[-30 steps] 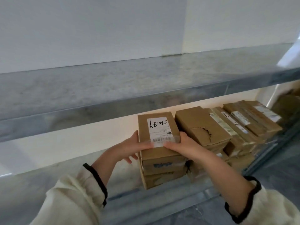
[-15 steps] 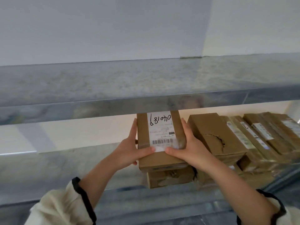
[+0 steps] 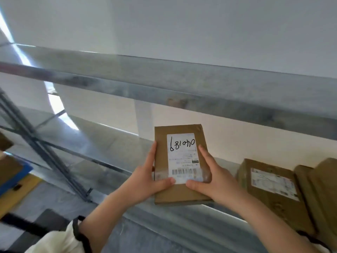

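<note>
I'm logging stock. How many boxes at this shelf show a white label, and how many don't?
Label showing: 2, held box, shelf box.
No label showing: 2, side box, edge box.
Total: 4.

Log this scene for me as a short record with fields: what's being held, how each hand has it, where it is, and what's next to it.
Item: cardboard box, flat, label side up
Marking: white label, handwritten number above a barcode
Left hand: holds the box's left side, thumb on top
Right hand: holds the box's right side, thumb on top
Place: over the front edge of the lower metal shelf; contact unclear
Above: upper metal shelf
Neighbours: labelled cardboard boxes to the right, apart from it
</note>
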`<state>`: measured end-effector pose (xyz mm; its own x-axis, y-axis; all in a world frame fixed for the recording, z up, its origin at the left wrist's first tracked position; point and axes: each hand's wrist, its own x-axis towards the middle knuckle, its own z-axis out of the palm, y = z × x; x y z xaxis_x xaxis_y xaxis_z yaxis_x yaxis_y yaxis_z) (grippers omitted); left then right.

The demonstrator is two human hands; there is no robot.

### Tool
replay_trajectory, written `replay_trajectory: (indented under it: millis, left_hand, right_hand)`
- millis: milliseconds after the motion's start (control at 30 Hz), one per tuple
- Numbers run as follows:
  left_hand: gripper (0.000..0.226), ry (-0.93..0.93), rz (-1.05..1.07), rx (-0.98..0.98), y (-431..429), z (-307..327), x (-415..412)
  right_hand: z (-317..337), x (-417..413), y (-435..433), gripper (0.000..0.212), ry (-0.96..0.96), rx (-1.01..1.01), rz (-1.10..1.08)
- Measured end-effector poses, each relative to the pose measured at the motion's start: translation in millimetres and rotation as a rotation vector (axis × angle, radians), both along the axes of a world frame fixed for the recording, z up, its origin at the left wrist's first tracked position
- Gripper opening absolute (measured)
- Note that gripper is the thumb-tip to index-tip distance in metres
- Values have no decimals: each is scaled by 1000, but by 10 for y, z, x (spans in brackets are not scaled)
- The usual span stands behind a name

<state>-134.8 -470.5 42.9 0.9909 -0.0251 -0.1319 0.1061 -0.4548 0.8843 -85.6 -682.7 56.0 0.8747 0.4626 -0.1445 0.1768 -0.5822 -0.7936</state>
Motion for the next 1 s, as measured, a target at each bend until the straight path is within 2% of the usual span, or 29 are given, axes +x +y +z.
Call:
replay_trajectory:
  millis: [267,433,600,833,1000]
  left_hand:
    - [108,55,346,101,1806,28,-1419]
    - [110,109,574,89,2921,13,-2466]
    - [108,154,811,101,3766,21,-3402]
    - [103,115,1099,93,4738,-20,-4300]
    - [99,91,1275,59,5369,-23,-4589]
  right_hand:
    - [-48,-718,2099,107,26,28,329]
    - [-95,-1410,3490,109,-5,4,547]
    - [-82,-2070,4738,108,58,-37,785]
    - [-31,-2649,6258,107,97,-63,1064]
    - [-44,-2900,7247,105,48,-86,1223]
